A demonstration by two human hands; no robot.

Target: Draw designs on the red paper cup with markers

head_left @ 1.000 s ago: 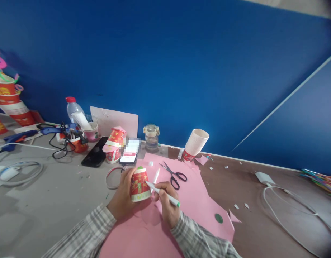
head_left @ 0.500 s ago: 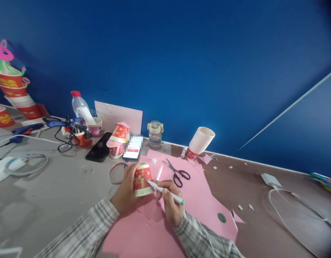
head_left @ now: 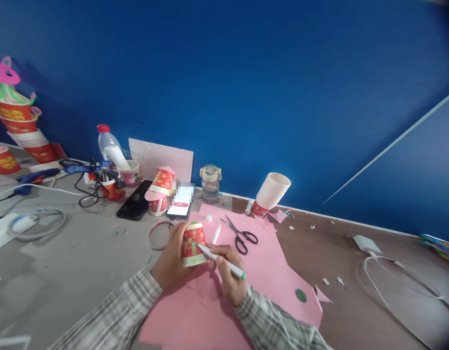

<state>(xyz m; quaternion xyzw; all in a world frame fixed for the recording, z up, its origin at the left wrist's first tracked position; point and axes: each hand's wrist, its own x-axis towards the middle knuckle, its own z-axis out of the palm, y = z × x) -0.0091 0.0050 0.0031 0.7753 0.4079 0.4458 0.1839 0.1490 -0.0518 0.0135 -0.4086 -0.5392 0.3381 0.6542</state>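
My left hand (head_left: pixel 172 260) is wrapped round the left side of a red patterned paper cup (head_left: pixel 193 243), held upside down with its pale rim at the bottom. My right hand (head_left: pixel 229 274) grips a white marker (head_left: pixel 227 265) with a green end. The marker's tip touches or nearly touches the front of the cup. Beneath both hands lies pink paper (head_left: pixel 260 287). On it, right of the hands, are black-handled scissors (head_left: pixel 241 235) and a small white pointed stick (head_left: pixel 216 235).
At the back stand a decorated cup figure (head_left: pixel 161 182), a phone (head_left: pixel 180 200), a lidded jar (head_left: pixel 210 182) and a tilted cup stack (head_left: pixel 271 193). A black phone (head_left: pixel 135 200) and glue gun (head_left: pixel 38 177) lie left. A white cable (head_left: pixel 385 304) runs at right.
The marker and my right hand have shifted slightly left, and the tip is further across the cup's front. My left hand still holds the cup in nearly the same place.
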